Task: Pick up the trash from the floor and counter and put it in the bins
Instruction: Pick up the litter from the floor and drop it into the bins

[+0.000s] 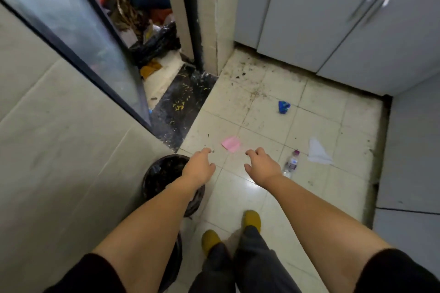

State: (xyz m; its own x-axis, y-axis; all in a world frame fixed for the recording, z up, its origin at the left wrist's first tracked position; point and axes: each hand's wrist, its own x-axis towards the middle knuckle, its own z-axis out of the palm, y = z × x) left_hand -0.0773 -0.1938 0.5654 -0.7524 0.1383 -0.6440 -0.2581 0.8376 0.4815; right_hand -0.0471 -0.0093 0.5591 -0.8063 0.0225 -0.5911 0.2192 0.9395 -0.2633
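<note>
On the tiled floor lie a pink paper [231, 144], a crumpled blue wrapper [283, 106], a clear plastic bottle [291, 164] and a white tissue [317, 152]. A round bin lined with a black bag [164, 173] stands by the left wall, partly under my left forearm. My left hand [198, 167] hovers over the bin's far rim, fingers apart and empty. My right hand [260, 165] is stretched out just short of the pink paper, fingers spread, holding nothing. The bottle lies just right of that hand.
Grey cabinet doors [333, 31] line the back right. A glass door [71, 31] at the left stands ajar onto a cluttered space with a black bag [154, 45]. A dark threshold [185, 102] crosses the doorway. My feet in yellow slippers [252, 219] stand on the tiles.
</note>
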